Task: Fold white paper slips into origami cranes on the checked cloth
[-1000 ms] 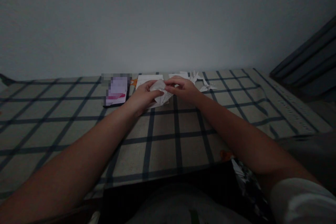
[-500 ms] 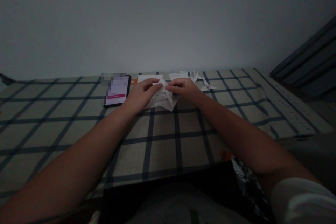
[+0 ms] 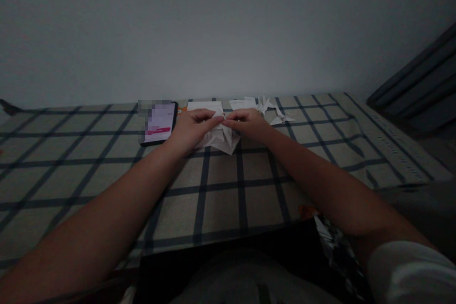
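Note:
A creased, partly folded sheet of white paper is held between my two hands, its pointed lower edge hanging toward me. My left hand is closed on the paper's left side, thumb stretched toward the middle. From the right, my right hand pinches the paper near its upper middle, thumb and forefinger together. The fingertips of both hands almost meet there. Part of the paper lies hidden behind my fingers.
A phone with a lit screen lies left of my hands. Behind them are a flat white sheet and another white paper piece. Folded paper figures sit to the right. A checked cloth covers the table, against a wall.
My right hand has shifted slightly down and left, closer to my left thumb. The paper's lower point has dipped a little toward me.

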A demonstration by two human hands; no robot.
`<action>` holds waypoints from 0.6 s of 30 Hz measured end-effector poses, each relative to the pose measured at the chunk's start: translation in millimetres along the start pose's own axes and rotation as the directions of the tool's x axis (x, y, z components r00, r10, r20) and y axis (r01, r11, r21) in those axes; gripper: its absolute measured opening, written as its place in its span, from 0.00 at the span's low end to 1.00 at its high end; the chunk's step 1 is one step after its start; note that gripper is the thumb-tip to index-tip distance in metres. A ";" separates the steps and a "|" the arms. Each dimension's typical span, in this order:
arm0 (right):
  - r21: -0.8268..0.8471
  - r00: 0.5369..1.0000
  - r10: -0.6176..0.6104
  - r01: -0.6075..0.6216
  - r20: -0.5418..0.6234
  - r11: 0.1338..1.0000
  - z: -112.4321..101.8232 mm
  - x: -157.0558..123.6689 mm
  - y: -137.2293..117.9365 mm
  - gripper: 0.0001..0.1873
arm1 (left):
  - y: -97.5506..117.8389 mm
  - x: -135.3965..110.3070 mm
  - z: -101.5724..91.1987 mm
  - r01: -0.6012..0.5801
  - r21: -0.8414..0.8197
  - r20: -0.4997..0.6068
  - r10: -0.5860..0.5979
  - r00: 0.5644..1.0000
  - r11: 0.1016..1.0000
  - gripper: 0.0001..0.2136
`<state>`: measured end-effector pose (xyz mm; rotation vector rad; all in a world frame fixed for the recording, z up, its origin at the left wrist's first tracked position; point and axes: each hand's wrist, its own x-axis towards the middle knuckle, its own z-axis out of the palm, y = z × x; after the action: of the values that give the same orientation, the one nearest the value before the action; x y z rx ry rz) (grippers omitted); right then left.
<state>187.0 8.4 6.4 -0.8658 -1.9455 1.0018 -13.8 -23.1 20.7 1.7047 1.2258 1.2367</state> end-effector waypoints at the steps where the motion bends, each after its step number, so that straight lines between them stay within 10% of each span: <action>1: 0.012 1.000 -0.002 0.002 0.002 1.000 0.1 -0.2 -0.3 0.23 | 0.8 -0.3 0.2 0.005 -0.012 -0.003 -0.005 1.000 1.000 0.10; 18: -0.013 0.999 -0.039 0.039 0.001 0.999 3.3 -1.6 -1.1 0.20 | -4.0 1.6 1.3 0.010 -0.019 -0.075 -0.011 0.997 1.000 0.11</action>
<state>184.7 5.4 5.5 -0.8317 -1.9642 0.9669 -13.6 -20.3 17.3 1.6499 1.2617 1.3127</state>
